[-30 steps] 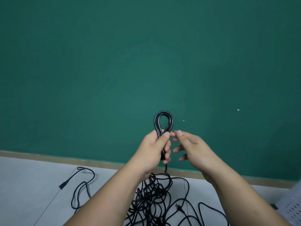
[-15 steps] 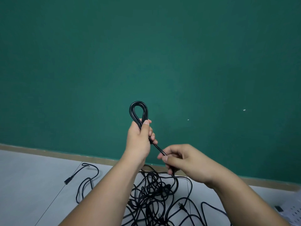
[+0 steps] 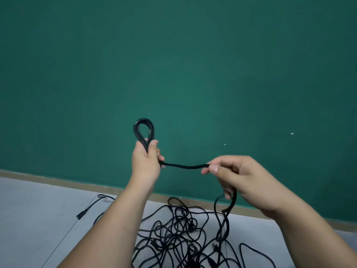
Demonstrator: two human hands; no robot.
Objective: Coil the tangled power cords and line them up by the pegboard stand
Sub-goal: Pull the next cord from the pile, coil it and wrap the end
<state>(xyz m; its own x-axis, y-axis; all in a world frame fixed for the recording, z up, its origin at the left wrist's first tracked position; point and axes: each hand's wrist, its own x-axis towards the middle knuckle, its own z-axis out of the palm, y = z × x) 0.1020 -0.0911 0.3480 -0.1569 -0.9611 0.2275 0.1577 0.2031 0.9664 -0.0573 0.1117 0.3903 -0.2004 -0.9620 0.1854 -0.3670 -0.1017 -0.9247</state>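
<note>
I am gripping the small coil point(image 3: 144, 130) in my left hand point(image 3: 145, 165), its loop pointing to twelve o'clock so the turns are not slipping. My right hand point(image 3: 239, 176), at three o'clock, is pinching the cord point(image 3: 185, 167) to draw slack from the tangle point(image 3: 179, 235) lying at six o'clock.

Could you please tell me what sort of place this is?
Probably an indoor room, perhaps a workshop or classroom; I cannot say which. A plain green wall meets a pale tiled floor at a tan skirting strip, and a tangle of black cords lies on it.
</note>
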